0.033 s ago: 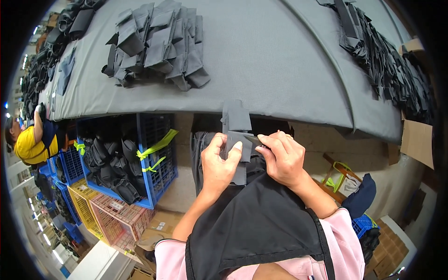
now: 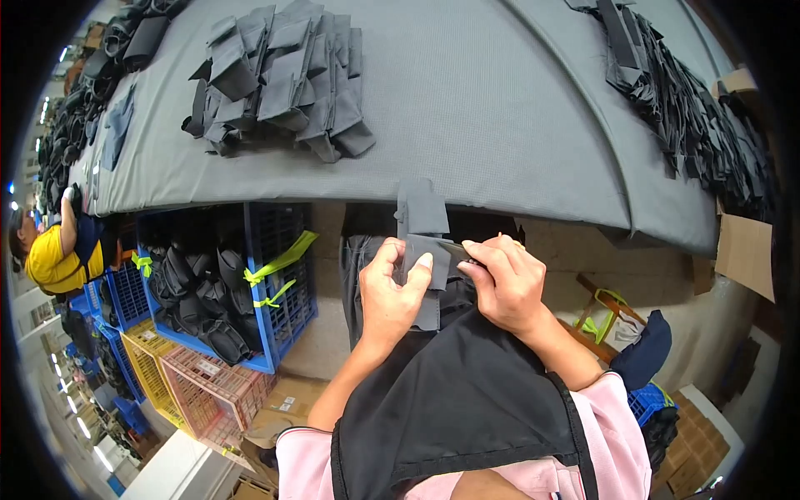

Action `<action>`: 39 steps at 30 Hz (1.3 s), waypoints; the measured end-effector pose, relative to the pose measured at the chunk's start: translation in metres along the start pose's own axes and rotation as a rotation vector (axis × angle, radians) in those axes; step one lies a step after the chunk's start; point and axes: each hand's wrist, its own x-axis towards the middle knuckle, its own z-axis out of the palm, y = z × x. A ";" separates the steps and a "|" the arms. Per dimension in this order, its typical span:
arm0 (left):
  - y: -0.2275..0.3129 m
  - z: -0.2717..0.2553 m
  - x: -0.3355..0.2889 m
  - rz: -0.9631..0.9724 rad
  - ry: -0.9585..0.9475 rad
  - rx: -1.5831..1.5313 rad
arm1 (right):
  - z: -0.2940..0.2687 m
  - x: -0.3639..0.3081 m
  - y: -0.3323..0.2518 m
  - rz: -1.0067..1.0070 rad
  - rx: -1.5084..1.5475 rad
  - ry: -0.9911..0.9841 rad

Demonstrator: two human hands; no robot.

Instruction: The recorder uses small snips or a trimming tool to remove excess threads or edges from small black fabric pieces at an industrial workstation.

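Observation:
A grey fabric piece (image 2: pixel 423 215) with sewn, folded flaps hangs over the near edge of the table, and its lower end lies against my black apron. My left hand (image 2: pixel 393 292) is closed on it, the thumb pressed flat on a flap and the fingers behind. At the flap's right side, my right hand (image 2: pixel 507 275) pinches between thumb and forefinger. A thin, dark, pointed thing sticks out of that pinch toward the flap; whether it is a tool or a corner of cloth cannot be made out.
A pile of similar grey pieces (image 2: pixel 287 79) lies on the grey-covered table (image 2: pixel 483 100). Dark strips (image 2: pixel 683 108) are heaped at the right. Below left stands a blue crate (image 2: pixel 271 275) of black items, with pink (image 2: pixel 208 383) and yellow crates nearby. A person in yellow (image 2: pixel 62 260) is at far left.

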 end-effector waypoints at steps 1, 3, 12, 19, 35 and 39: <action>-0.001 0.000 0.000 0.004 -0.001 0.008 | 0.001 -0.002 0.001 0.026 0.033 0.027; -0.002 0.000 0.001 0.009 0.001 0.016 | 0.001 -0.002 0.003 0.006 0.066 0.081; -0.004 0.003 -0.001 0.121 0.041 0.275 | -0.005 0.010 -0.005 0.115 0.120 -0.106; -0.001 0.005 -0.003 0.112 0.005 0.263 | 0.005 0.011 -0.001 0.054 0.168 -0.078; -0.001 0.002 0.000 -0.252 -0.044 -0.342 | -0.004 -0.007 0.001 0.368 0.317 0.031; 0.004 -0.001 -0.001 -0.285 -0.063 -0.401 | -0.013 -0.011 -0.001 0.343 0.360 0.011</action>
